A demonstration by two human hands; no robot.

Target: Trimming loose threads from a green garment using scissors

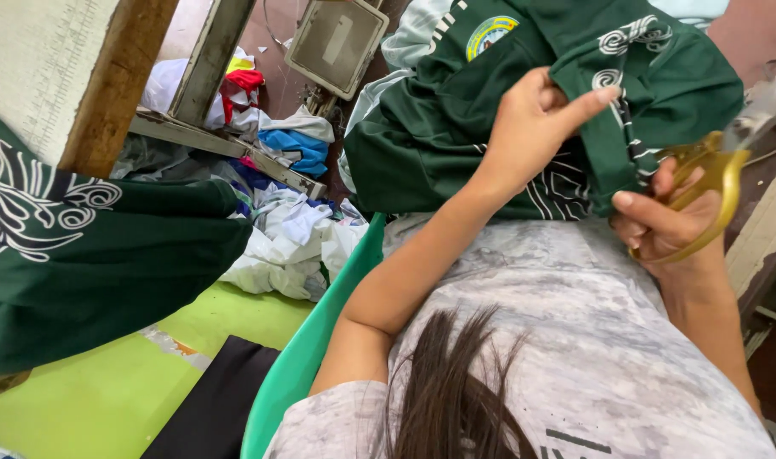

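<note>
The person's left hand (528,127) grips a fold of the green shirt (456,110), its fingers (587,100) closed on the cloth with the forefinger stretched along a strip edged with white swirl patterns. The shirt lies bunched on the person's lap, against a pale grey marbled top (575,323), with a round badge (490,34) showing near its upper edge. The right hand (664,221) holds a pair of scissors (719,166) with gold handles, the fingers threaded through the loops and closed about them; the blades point up to the right and look blurred, so how far apart they stand cannot be told. The scissors sit just beside the hanging strip of the shirt, close to the left forefinger. A lock of dark hair (456,382) falls over the grey top at the bottom of the view. To the left, another piece of green cloth (90,272) with white swirls drapes from a wooden board (82,68). Beyond it, a heap of white, blue and red clothes (286,221) lies on the floor by a metal frame (209,59). A teal plastic rim (311,340) curves beside the left arm, above a yellow-green surface (82,391).
</note>
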